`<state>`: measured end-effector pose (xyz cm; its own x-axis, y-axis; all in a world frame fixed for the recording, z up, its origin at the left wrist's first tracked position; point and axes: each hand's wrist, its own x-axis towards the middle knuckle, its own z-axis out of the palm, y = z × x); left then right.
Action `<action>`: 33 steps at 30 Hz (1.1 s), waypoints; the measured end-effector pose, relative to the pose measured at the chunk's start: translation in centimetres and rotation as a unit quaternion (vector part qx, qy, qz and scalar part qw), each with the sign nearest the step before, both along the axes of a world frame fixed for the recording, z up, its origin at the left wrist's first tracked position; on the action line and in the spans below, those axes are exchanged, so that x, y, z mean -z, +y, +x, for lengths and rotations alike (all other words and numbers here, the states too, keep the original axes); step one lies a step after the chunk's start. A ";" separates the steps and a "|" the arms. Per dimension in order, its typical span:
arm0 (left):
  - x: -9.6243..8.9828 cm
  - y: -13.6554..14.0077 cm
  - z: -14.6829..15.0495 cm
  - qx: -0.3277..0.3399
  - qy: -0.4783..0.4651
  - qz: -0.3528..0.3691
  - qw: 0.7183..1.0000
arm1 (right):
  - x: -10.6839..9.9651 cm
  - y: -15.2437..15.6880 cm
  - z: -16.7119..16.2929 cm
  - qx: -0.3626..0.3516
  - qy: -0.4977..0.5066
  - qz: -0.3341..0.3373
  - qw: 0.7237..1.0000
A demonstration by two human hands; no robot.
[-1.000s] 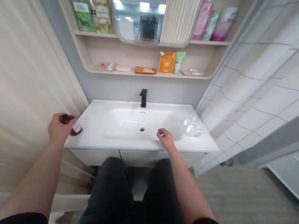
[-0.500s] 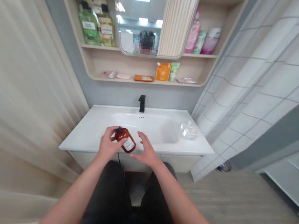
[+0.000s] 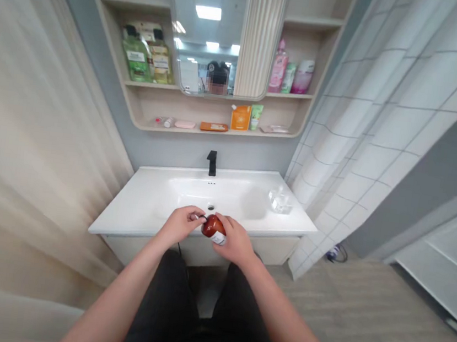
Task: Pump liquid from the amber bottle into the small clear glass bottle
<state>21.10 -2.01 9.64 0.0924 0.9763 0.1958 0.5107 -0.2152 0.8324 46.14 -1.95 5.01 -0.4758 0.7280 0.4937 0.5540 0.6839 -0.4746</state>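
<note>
A brown-red bottle [image 3: 212, 226] with a white label lies tilted in my right hand [image 3: 235, 240], whose fingers wrap round its body. The bottle's black top points left. My left hand [image 3: 182, 223] pinches that black top between thumb and fingers, which partly hide it. Both hands are over the front edge of the white sink [image 3: 226, 193]. Behind them the drain hole [image 3: 211, 208] shows in the basin.
A black faucet [image 3: 211, 163] stands at the back of the sink. Clear containers [image 3: 280, 201] sit on the right of the counter. Above hangs a mirrored shelf cabinet [image 3: 206, 41] with bottles, an orange pouch [image 3: 240, 117] and a green tube [image 3: 255, 117]. Curtains [image 3: 354, 131] flank both sides.
The bottle has passed from my left hand into my right, which has closed round its body. My left hand has shifted to the black top. The view has turned slightly.
</note>
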 end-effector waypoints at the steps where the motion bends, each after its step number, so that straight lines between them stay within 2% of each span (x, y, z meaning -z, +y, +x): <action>1: -0.3 0.0 -0.1 0.006 0.020 -0.005 1.000 | -0.3 -0.1 0.0 0.001 -0.014 0.007 1.000; 3: -0.7 -0.2 -0.1 -0.002 0.069 -0.002 0.998 | -0.8 -0.3 -0.3 0.004 -0.038 0.016 0.999; 8: -0.6 -0.9 0.5 -0.070 0.170 0.023 0.983 | -1.5 -0.9 -1.0 0.015 -0.095 0.034 0.995; 12: 0.2 -0.8 1.0 -0.124 0.198 -0.027 0.972 | -1.8 -1.5 -1.5 0.025 -0.148 0.067 0.986; 14: 0.4 -0.9 1.0 -0.127 0.193 -0.026 0.972 | -1.8 -1.7 -1.6 0.029 -0.159 0.075 0.984; 16: 0.5 -1.0 0.7 -0.092 0.161 0.003 0.983 | -1.8 -1.7 -1.5 0.033 -0.153 0.068 0.985; 18: 0.3 -1.2 0.2 -0.023 0.105 0.037 0.993 | -1.8 -1.5 -1.2 0.040 -0.139 0.054 0.988; 20: 0.1 -1.4 -0.3 0.051 0.048 0.060 0.996 | -1.7 -1.2 -0.9 0.046 -0.127 0.041 0.990; 22: -0.1 -1.4 -0.7 0.092 0.008 0.063 0.994 | -1.5 -0.9 -0.7 0.048 -0.118 0.035 0.991; 27: 0.1 -1.0 -1.2 0.035 0.013 0.001 0.999 | -1.1 -0.6 -0.7 0.036 -0.109 0.030 0.993; 31: 0.1 -1.1 -1.3 0.094 0.014 0.045 0.994 | -0.8 -0.6 -0.5 0.029 -0.106 0.019 0.994; 33: 0.1 -1.2 -1.2 0.102 0.000 0.058 0.993 | -0.7 -0.6 -0.3 0.028 -0.101 0.012 0.994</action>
